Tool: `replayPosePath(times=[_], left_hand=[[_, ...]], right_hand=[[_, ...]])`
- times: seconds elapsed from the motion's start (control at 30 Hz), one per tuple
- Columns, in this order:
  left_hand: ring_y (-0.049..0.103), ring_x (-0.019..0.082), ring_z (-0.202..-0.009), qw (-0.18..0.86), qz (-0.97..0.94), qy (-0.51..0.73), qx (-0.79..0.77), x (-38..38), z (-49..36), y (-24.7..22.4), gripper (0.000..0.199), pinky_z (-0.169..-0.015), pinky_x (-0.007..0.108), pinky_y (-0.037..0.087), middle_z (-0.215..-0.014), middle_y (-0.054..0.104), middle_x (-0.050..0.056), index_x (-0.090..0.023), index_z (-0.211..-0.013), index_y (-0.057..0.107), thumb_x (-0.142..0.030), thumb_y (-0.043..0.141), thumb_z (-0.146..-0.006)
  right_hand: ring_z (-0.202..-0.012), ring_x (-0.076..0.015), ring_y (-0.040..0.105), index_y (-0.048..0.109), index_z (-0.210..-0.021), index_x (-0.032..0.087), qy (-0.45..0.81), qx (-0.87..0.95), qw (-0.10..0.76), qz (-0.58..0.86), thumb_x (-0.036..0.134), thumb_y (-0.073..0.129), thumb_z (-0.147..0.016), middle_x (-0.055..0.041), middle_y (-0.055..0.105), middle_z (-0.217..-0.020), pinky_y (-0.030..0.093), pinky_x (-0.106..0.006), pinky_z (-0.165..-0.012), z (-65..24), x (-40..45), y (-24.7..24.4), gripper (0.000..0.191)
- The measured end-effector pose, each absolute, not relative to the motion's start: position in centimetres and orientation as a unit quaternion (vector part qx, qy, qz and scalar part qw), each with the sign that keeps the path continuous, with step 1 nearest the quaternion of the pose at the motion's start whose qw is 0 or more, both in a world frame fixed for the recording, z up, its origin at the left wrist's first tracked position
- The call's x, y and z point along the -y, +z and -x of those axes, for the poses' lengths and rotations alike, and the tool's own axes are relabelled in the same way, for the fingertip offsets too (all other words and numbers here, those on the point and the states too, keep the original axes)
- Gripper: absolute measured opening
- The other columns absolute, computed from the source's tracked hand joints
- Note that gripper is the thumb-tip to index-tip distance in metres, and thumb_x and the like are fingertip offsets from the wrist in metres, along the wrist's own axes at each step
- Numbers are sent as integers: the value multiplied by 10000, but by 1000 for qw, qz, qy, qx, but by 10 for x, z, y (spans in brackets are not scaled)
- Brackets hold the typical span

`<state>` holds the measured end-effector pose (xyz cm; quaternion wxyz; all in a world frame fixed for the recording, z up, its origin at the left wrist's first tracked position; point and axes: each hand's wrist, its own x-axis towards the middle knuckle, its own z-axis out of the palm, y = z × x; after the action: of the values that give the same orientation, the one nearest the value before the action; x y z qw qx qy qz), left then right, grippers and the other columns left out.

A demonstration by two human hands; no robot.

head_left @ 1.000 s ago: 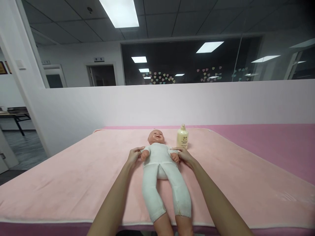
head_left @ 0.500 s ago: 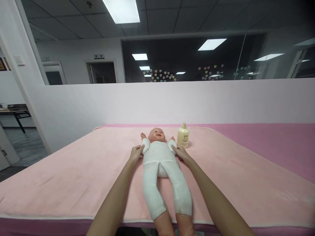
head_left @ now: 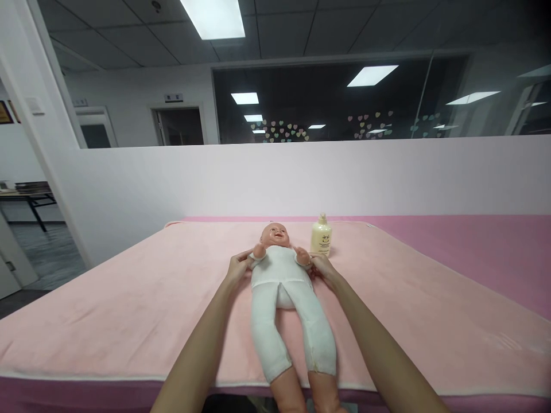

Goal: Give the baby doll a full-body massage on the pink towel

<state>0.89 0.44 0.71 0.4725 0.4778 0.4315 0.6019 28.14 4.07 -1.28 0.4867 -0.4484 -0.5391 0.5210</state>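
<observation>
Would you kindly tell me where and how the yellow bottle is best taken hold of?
I'd suggest gripping the wide body of the bottle, below its narrow top, coming from the right. It stands upright, so its sides likely offer the easiest hold, and the doll lies to its left.

The left hand (head_left: 239, 268) and right hand (head_left: 323, 268) touch the arms (head_left: 303, 257) of a white-clothed baby doll (head_left: 279, 267), which lies face-up on a pink blanket (head_left: 129, 304); a pale-yellow pump bottle (head_left: 321, 238) stands just beyond the right hand, before a white partition (head_left: 344, 178).
</observation>
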Motion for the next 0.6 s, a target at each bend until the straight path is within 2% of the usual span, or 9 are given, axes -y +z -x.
replayPosePath(times=[0.07, 0.17, 0.27, 0.47, 0.6], left_hand=[[563, 137, -613, 460, -482, 603, -438, -4, -10, 9, 484, -506, 225, 407, -783, 668, 80, -119, -979, 691, -357, 742, -562], [555, 150, -594, 456, -471, 602, -456, -7, -9, 7, 481, -496, 235, 394, -690, 644, 83, -90, -793, 696, -502, 734, -549], [519, 133, -541, 439, -473, 603, -469, -12, -6, 2, 483, -482, 235, 366, -602, 595, 61, -88, -668, 663, -549, 726, -537], [484, 104, -509, 468, -462, 604, -450, -10, -7, 3, 409, -471, 224, 350, -596, 577, 41, -100, -688, 653, -485, 729, -570], [586, 156, -646, 510, -472, 588, -415, -8, -4, 6, 368, -559, 250, 430, -788, 663, 83, -124, -883, 688, -304, 731, -565]], right_hand=[[-319, -83, 359, 606, -731, 161, 515, 539, 479, 463, 216, 540, -627, 47, 443, -418, 272, -208, -309, -278, -42, -14, 135], [-313, -69, 330, 570, -734, 164, 474, 558, 481, 482, 295, 554, -691, 46, 456, -453, 234, -205, -296, -272, -42, -14, 139], [-339, -60, 328, 534, -701, 163, 427, 567, 495, 501, 364, 551, -743, 44, 446, -461, 226, -199, -315, -268, -41, -14, 206], [-330, -52, 315, 535, -712, 166, 445, 577, 488, 481, 409, 596, -731, 53, 443, -466, 223, -199, -317, -272, -39, -14, 251], [-349, -54, 350, 586, -726, 150, 503, 576, 473, 439, 336, 644, -663, 35, 500, -494, 255, -191, -328, -283, -41, -18, 205]])
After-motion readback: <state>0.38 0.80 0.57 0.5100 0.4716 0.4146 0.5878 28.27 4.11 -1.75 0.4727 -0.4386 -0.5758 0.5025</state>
